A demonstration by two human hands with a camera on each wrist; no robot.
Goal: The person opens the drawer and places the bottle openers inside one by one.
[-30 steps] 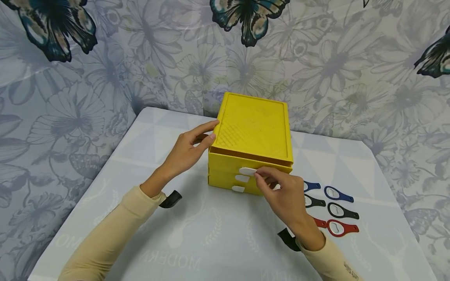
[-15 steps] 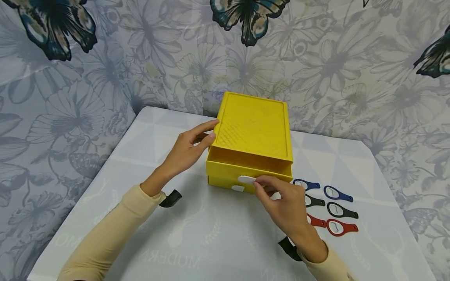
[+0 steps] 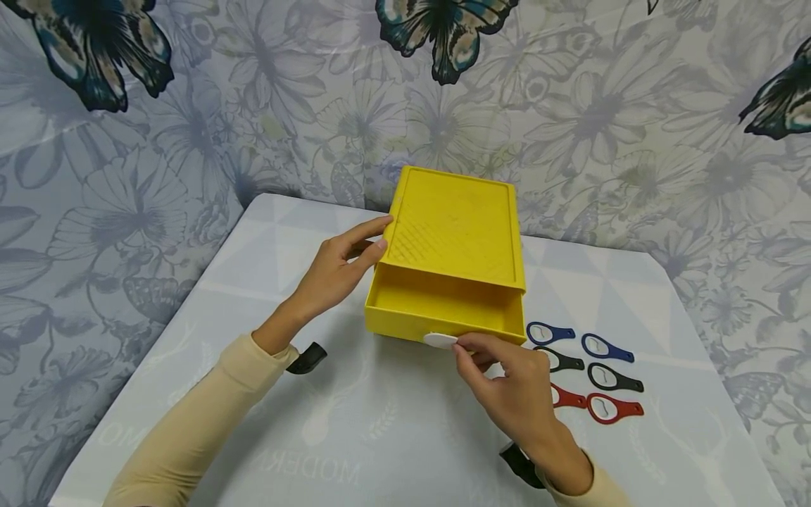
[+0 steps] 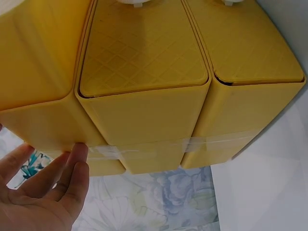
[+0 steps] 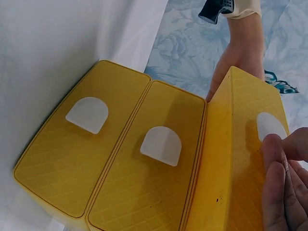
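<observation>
A yellow three-drawer box (image 3: 456, 225) stands on the table. Its top drawer (image 3: 394, 322) is pulled well out, and the part of its inside that shows holds nothing. My right hand (image 3: 516, 380) pinches the white handle (image 3: 438, 340) of that drawer between thumb and fingers. Against the box's left side rest the fingertips of my left hand (image 3: 336, 271), spread and only slightly bent. Two lower drawers with white handles (image 5: 161, 146) are closed in the right wrist view. Clear tape (image 4: 211, 141) runs across the box's side in the left wrist view.
Right of the box lie several ring-headed flat tools resembling bottle openers, in blue (image 3: 607, 348), black (image 3: 614, 377) and red (image 3: 614, 408). The pale table (image 3: 380, 451) meets a floral wall covering (image 3: 304, 141) behind the box.
My right hand has drawn the top drawer outward, toward me and down in the view, from slightly ajar to far out. My left hand has stayed against the box's side.
</observation>
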